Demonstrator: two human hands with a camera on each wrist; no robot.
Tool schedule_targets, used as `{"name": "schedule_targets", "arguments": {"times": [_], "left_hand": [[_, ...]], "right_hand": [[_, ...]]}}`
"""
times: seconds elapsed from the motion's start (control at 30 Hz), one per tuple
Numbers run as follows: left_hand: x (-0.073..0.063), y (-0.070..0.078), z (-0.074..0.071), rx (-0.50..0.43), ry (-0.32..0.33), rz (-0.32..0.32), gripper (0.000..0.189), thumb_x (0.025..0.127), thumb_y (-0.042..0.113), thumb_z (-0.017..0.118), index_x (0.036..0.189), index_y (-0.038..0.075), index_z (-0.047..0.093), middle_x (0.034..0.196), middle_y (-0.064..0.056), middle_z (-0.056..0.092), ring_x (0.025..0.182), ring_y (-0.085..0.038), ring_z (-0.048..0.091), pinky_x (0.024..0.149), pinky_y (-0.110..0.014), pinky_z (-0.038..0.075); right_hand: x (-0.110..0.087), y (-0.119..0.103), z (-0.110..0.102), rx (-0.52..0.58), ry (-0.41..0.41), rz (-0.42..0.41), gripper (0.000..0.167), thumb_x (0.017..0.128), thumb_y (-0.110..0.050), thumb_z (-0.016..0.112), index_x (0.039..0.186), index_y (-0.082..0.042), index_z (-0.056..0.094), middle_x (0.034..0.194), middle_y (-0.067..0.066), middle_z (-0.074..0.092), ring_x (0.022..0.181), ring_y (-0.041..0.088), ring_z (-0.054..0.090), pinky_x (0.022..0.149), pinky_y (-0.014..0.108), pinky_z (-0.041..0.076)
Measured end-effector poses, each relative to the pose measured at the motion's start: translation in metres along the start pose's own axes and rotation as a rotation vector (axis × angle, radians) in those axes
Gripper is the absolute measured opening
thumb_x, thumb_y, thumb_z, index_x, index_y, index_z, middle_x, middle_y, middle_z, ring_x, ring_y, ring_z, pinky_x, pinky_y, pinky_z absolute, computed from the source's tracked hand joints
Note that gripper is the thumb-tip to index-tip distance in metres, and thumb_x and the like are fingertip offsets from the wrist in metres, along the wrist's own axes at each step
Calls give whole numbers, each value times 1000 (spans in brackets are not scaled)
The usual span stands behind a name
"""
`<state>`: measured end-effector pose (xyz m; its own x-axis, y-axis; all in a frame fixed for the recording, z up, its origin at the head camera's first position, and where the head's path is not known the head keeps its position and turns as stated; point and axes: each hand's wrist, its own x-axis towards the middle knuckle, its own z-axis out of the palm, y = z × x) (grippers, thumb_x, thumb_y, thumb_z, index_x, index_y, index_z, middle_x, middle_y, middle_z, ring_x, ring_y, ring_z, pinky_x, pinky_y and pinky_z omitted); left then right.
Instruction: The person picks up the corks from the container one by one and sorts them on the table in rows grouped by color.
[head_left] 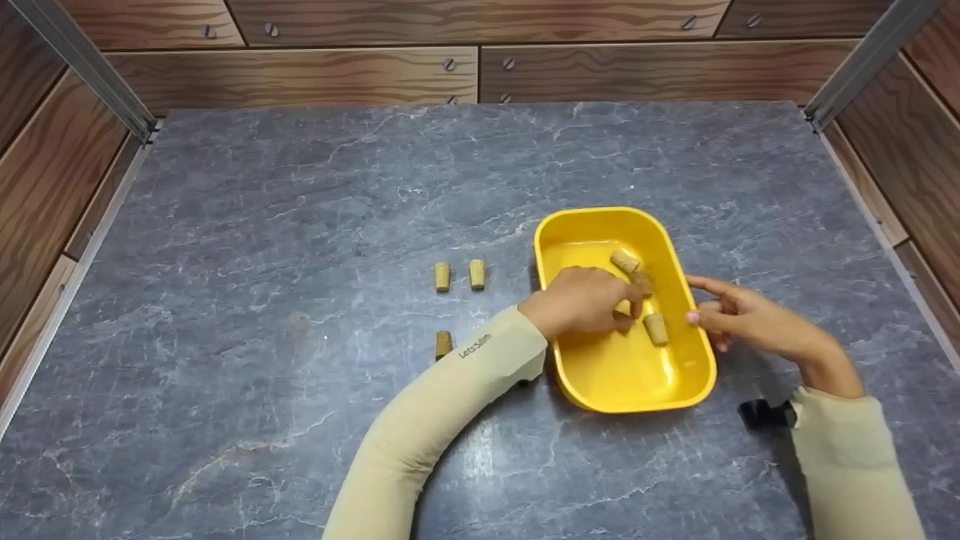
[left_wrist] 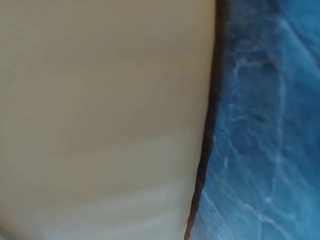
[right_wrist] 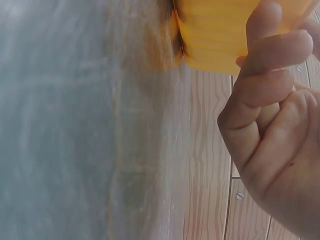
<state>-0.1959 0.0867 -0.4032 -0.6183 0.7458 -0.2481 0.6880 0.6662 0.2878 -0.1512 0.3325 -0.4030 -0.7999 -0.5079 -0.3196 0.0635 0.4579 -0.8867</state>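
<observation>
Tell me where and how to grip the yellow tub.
I'd pinch the rim of the yellow tub midway along its right long side, coming from the right, where the right hand touches it. Its raised wall and open top should suit a pinch, and the left hand reaches in across the opposite side.

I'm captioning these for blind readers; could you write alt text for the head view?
A person's left hand reaches into a yellow tray among small corks, while the right hand touches the tray's side. Three more corks sit left of the tray on a gray marbled table.
</observation>
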Motion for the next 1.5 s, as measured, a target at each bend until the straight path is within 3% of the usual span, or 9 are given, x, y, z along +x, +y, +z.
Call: {"name": "schedule_targets", "arguments": {"times": [0.23, 0.47, 0.57, 0.7, 0.97, 1.17, 1.3, 1.5], "left_hand": [[-2, -1, -1, -4, -2, 50, 13, 92, 35, 64, 104, 35, 68, 117, 12, 66, 101, -11, 59, 90, -35, 43], [-5, -2, -3, -33, 3, -70, 33, 84, 43, 70, 114, 34, 61, 113, 13, 66, 102, -14, 58, 92, -35, 36], [-4, -1, -1, -4, 27, -104, 34, 77, 51, 74, 103, 31, 64, 98, 12, 67, 92, -14, 59, 86, -35, 39], [-4, -1, 1, 6, 54, -134, 32, 76, 57, 72, 80, 27, 65, 78, 11, 64, 78, -14, 58, 78, -36, 42], [-6, -1, -1, -32, 62, -107, 26, 79, 47, 73, 71, 24, 62, 70, 10, 61, 71, -13, 56, 66, -34, 42], [-11, -2, -9, -71, 63, -87, 19, 82, 44, 70, 83, 27, 62, 80, 13, 62, 79, -10, 57, 71, -32, 43], [-19, -7, -22, -86, 84, -80, 24, 83, 45, 71, 98, 28, 65, 91, 14, 66, 87, -9, 60, 76, -32, 45], [-41, -25, -40, -147, 119, -103, 34, 82, 41, 73, 110, 27, 61, 95, 12, 67, 84, -9, 58, 78, -33, 46]], "right_hand": [[-1, 0, 0, -3, 10, 2, 65, 100, -14, 51, 148, 10, 15, 76, -8, 63, 57, 4, 49, 55, 26, 45], [-1, 1, 0, -1, 17, -4, 66, 99, -12, 51, 148, 11, 13, 78, -8, 64, 57, 3, 49, 55, 25, 46], [-1, 1, 1, -6, 15, -2, 65, 99, -12, 51, 148, 11, 14, 77, -8, 64, 57, 3, 50, 55, 25, 46], [0, 0, 2, -7, 11, 3, 65, 99, -12, 51, 148, 11, 15, 75, -8, 63, 58, 4, 50, 56, 25, 47], [0, 0, 3, -8, 8, 16, 63, 100, -12, 50, 148, 10, 15, 72, -8, 60, 57, 4, 49, 56, 25, 45], [1, 1, 1, 1, -1, 3, 63, 100, -10, 48, 148, 11, 12, 77, -8, 63, 58, 5, 50, 56, 24, 45], [1, 1, 1, 21, -10, -28, 65, 100, -8, 48, 148, 11, 9, 77, -9, 63, 58, 5, 50, 55, 25, 45], [2, 2, 1, 19, -10, -43, 64, 100, -7, 48, 148, 12, 10, 75, -9, 62, 58, 5, 50, 55, 25, 46]]}}
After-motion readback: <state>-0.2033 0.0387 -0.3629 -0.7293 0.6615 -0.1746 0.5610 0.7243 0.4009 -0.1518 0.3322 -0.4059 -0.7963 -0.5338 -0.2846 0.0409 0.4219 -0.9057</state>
